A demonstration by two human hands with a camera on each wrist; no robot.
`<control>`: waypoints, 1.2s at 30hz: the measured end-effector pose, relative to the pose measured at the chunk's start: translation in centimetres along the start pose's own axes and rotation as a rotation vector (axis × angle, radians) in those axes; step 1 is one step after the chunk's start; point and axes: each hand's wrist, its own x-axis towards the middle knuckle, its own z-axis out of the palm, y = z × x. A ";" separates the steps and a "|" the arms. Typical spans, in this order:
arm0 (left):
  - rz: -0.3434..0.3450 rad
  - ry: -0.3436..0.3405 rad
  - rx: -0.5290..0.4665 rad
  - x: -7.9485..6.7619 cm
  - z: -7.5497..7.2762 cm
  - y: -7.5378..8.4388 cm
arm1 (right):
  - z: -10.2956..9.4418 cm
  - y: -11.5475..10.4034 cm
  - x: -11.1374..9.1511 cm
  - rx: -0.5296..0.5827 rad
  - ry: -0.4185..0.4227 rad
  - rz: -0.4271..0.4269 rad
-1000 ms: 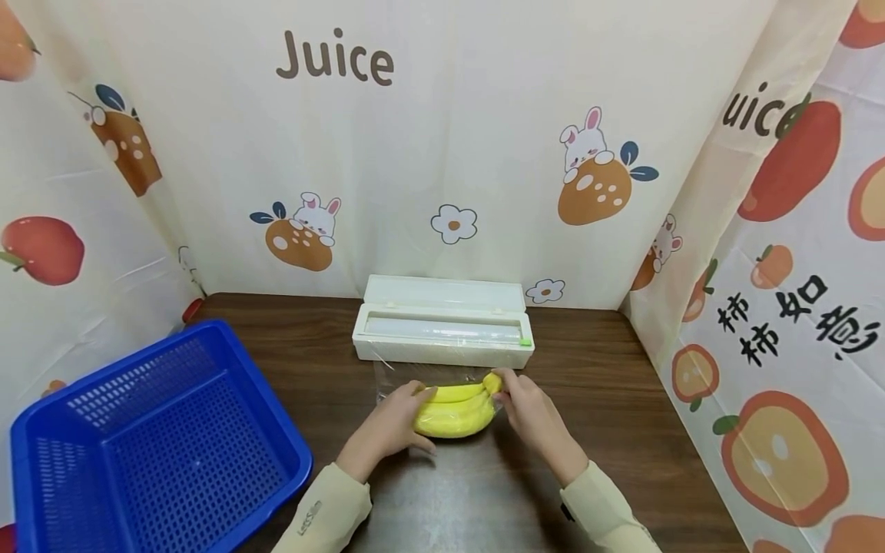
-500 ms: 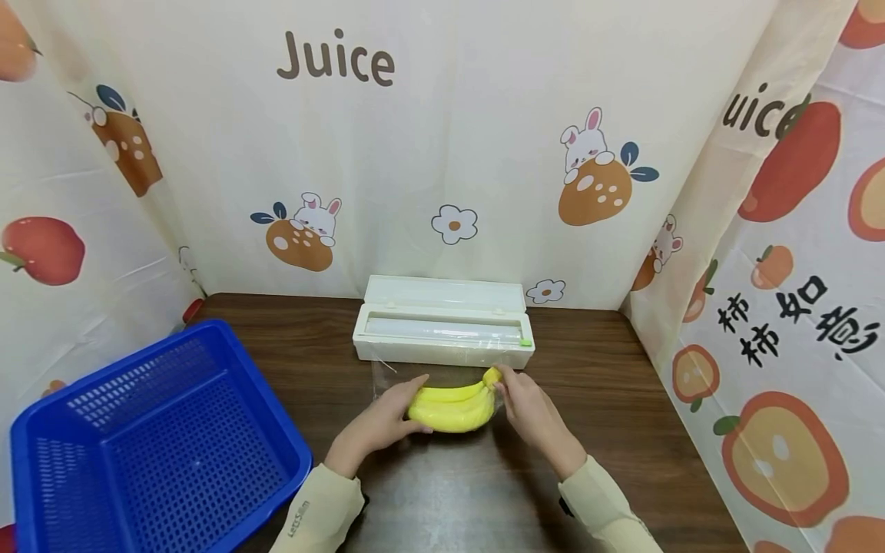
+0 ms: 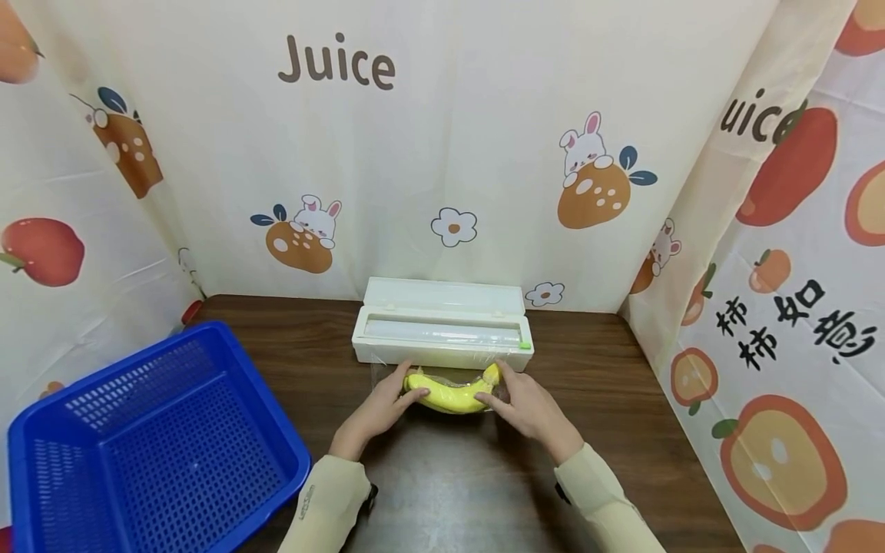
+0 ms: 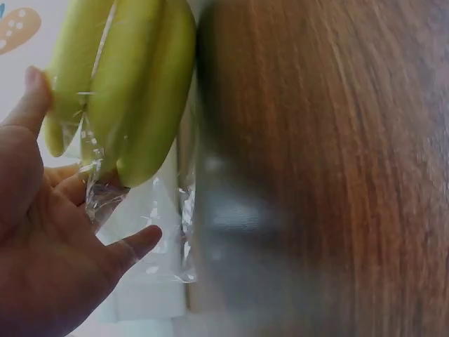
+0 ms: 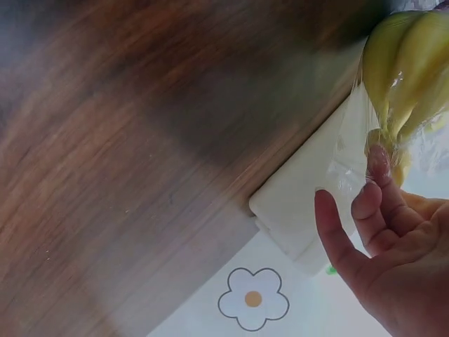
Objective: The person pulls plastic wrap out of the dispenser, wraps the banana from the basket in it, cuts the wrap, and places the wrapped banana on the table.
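Note:
A yellow bunch of bananas (image 3: 449,396), partly covered in clear cling film (image 4: 158,235), is held up by both hands at the near side of the white cling film dispenser (image 3: 442,356). My left hand (image 3: 376,409) grips the tips, thumb on the near side; its little finger stands apart in the left wrist view. At the stem end, my right hand (image 3: 531,405) pinches the bunch, with film around its fingertips (image 5: 379,165). Inside the dispenser lies a film roll (image 3: 442,332), under a raised lid (image 3: 442,293).
A blue plastic basket (image 3: 200,461) stands on the left of the brown wooden table (image 3: 601,384). Printed cloth (image 3: 449,153) hangs behind and along both sides. A green cutter slider (image 3: 525,346) sits at the dispenser's right end.
The bunch has moved away towards the dispenser and rolled, so one banana now faces the head view. My left hand has shifted onto the tips, and my right thumb has come across the near side.

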 end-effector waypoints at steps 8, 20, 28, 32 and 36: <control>-0.097 0.082 -0.092 1.3 0.4 -1.0 | 0.6 -0.6 0.7 -0.025 0.011 0.054; -0.184 0.226 -0.109 1.8 1.2 -0.4 | 1.3 -1.9 1.7 -0.086 0.007 0.132; -0.231 0.310 -0.127 2.2 1.9 -0.2 | 2.2 -2.2 1.9 -0.106 0.021 0.198; -0.264 0.326 -0.147 2.5 2.2 -0.2 | 2.3 -2.4 1.9 -0.122 0.046 0.214; -0.291 0.360 -0.138 2.7 2.3 0.4 | 2.1 -2.5 2.0 -0.118 0.047 0.223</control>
